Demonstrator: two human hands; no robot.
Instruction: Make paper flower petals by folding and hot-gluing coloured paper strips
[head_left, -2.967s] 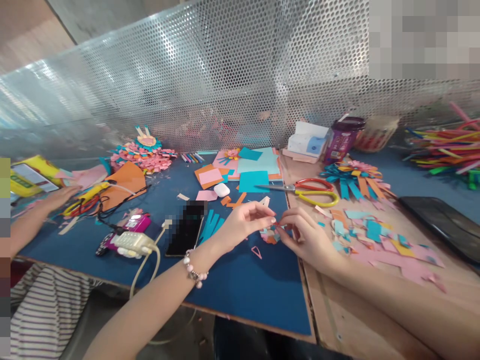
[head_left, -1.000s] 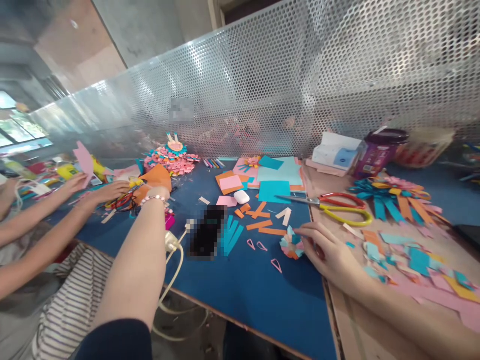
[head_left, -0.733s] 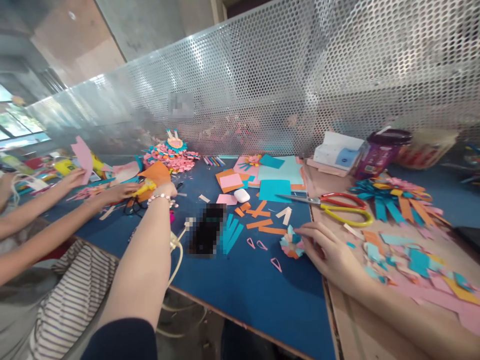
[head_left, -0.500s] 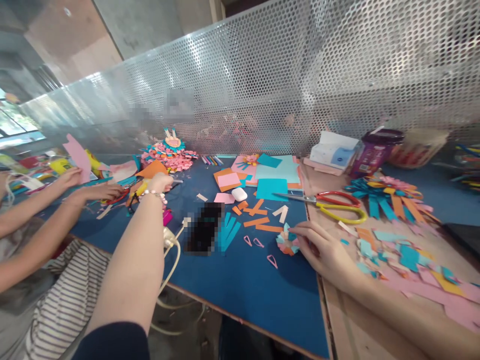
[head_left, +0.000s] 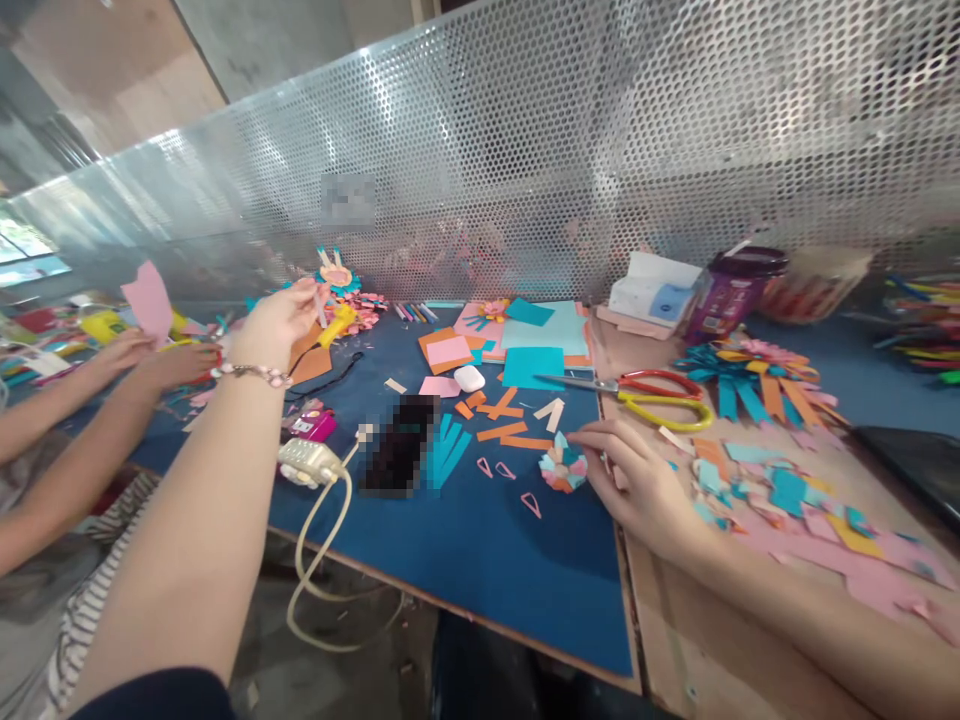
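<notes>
Raised at the left, my left hand (head_left: 281, 318) is closed on what looks like a yellow glue gun (head_left: 339, 322), with a pale stick beside the fingertips and a dark cord below. Part of the tool is hidden by the hand. On the blue tabletop, my right hand (head_left: 622, 465) grips the edge of a small round paper flower (head_left: 562, 468) in pink, orange and light blue. Pink paper loops (head_left: 504, 470) lie to the left of the flower, near orange strips (head_left: 504, 432) and teal strips (head_left: 450, 450).
Scissors (head_left: 664, 395) lie beyond my right hand, near a finished-looking paper tassel (head_left: 757, 380) and scraps (head_left: 780, 495). A phone (head_left: 401, 445), a power strip (head_left: 309, 462) and its looping cable stand left. Another person's hands (head_left: 187, 362) work at far left. A perforated metal panel (head_left: 480, 170) stands behind.
My left hand has lifted, bringing the yellow tool up and to the right from the tabletop. The power strip now shows more fully. My right hand stays at the paper flower.
</notes>
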